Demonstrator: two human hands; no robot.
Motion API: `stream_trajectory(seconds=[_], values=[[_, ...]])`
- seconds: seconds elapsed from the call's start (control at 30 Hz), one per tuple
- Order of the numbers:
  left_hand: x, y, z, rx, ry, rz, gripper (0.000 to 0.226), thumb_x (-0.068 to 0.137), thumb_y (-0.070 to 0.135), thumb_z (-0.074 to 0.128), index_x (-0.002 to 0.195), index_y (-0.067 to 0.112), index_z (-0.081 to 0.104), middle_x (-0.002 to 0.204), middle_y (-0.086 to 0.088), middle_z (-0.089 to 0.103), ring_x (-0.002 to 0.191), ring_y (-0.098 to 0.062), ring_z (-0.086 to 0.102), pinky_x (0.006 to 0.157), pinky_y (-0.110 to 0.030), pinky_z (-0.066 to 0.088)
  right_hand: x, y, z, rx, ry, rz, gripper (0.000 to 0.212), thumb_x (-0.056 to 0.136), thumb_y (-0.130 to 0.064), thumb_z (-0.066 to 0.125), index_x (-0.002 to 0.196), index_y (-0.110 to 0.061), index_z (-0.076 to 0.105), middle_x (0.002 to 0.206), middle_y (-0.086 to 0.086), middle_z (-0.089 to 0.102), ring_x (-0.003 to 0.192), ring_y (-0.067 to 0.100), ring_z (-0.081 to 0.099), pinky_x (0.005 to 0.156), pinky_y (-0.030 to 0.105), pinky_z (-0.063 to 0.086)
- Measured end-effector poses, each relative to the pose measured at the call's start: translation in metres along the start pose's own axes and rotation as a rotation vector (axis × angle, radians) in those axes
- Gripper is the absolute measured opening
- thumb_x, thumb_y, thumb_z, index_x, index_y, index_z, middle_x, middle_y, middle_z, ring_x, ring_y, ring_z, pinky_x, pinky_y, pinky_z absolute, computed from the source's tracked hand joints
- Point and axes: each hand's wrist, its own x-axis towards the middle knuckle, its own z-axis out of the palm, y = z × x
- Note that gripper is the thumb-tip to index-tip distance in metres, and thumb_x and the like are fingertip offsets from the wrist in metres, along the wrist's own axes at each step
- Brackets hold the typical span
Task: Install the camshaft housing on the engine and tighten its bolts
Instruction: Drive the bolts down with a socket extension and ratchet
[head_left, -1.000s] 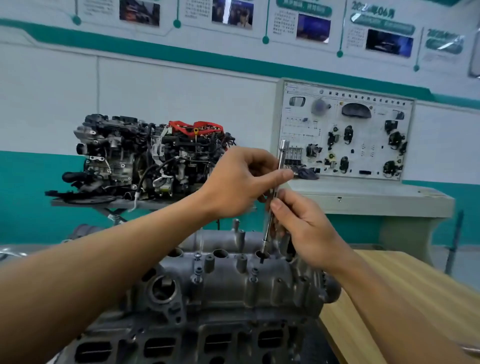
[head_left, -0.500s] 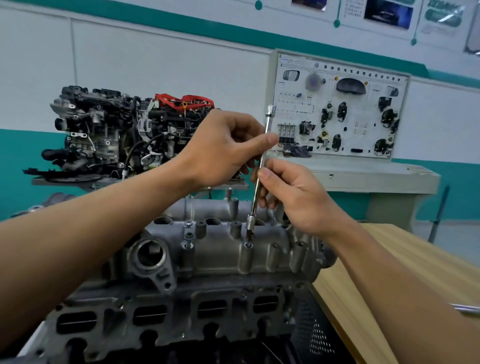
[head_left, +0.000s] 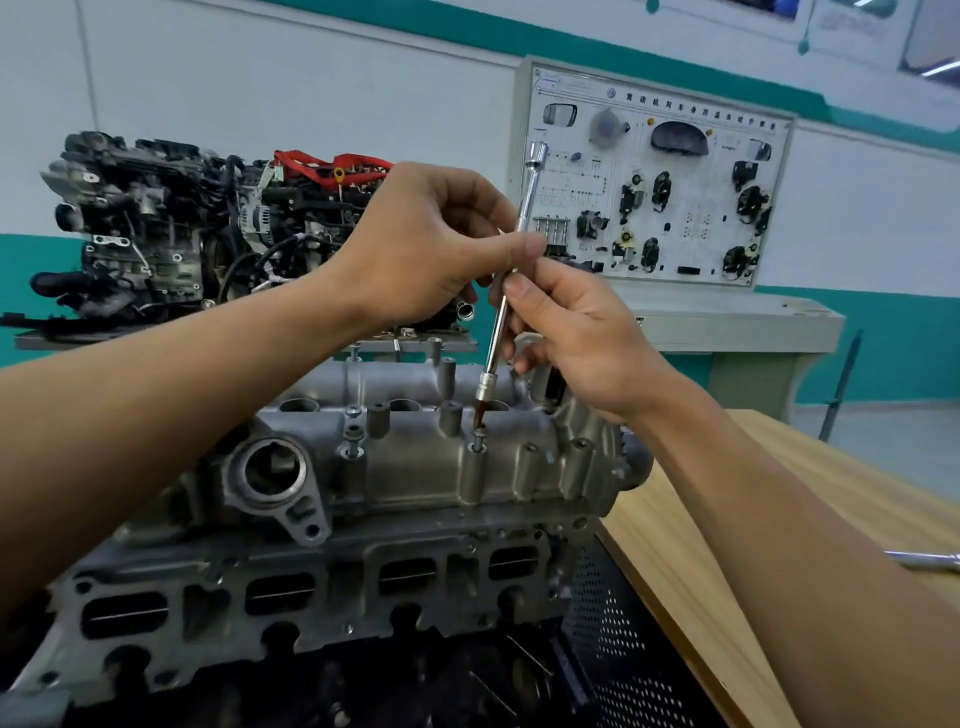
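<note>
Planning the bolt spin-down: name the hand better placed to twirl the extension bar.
Left hand: its fingertips pinch the extension bar high on the shaft, free to twirl. The right hand grips lower, steadying it over the bolt.

Camshaft housing (head_left: 415, 457) on engine (head_left: 291, 587), wooden table (head_left: 691, 545) right, second engine (head_left: 171, 228) behind-left, display board (head_left: 654, 182) behind-right

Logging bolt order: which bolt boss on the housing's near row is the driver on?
The tall grey boss right of centre: the long chrome extension driver tips into its bolt. The left boss's bolt stands untouched; bosses further right have no tool.
</note>
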Motion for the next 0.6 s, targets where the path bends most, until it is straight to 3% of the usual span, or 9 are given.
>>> stream_trajectory(seconds=[0.17, 0.33, 0.5, 0.6], values=[[0.0, 0.001, 0.001, 0.01, -0.007, -0.01, 0.015, 0.081, 0.023, 0.083, 0.08, 0.014, 0.071, 0.075, -0.015, 0.073, 0.063, -0.019, 0.068, 0.057, -0.032, 0.058, 0.0, 0.001, 0.0, -0.016, 0.02, -0.014, 0.018, 0.097, -0.028, 0.05, 0.094, -0.017, 0.064, 0.081, 0.013, 0.048, 0.064, 0.012, 0.057, 0.057, 0.027, 0.048], [-0.004, 0.003, -0.002, -0.006, -0.038, -0.025, 0.015, 0.084, 0.021, 0.081, 0.084, 0.008, 0.073, 0.072, -0.007, 0.074, 0.064, -0.017, 0.068, 0.059, -0.032, 0.059, -0.001, 0.0, -0.001, -0.016, 0.005, -0.003, 0.018, 0.101, -0.022, 0.052, 0.089, -0.015, 0.064, 0.078, 0.01, 0.05, 0.064, 0.011, 0.057, 0.058, 0.026, 0.048], [-0.006, 0.005, -0.007, -0.008, -0.137, -0.025, 0.01, 0.093, 0.017, 0.07, 0.092, 0.008, 0.074, 0.077, -0.004, 0.074, 0.066, -0.014, 0.067, 0.06, -0.03, 0.056, -0.001, -0.003, -0.006, 0.123, -0.016, 0.052, 0.026, 0.093, -0.032, 0.054, 0.09, -0.009, 0.067, 0.087, 0.015, 0.057, 0.069, 0.013, 0.056, 0.065, 0.028, 0.046], [-0.005, 0.005, -0.009, -0.071, -0.169, -0.096, 0.013, 0.097, 0.012, 0.062, 0.098, 0.005, 0.073, 0.082, -0.001, 0.075, 0.071, -0.014, 0.064, 0.064, -0.032, 0.051, -0.001, -0.001, -0.007, 0.038, -0.035, 0.05, 0.027, 0.093, -0.025, 0.055, 0.092, -0.002, 0.068, 0.078, 0.007, 0.055, 0.069, 0.012, 0.051, 0.067, 0.027, 0.042]])
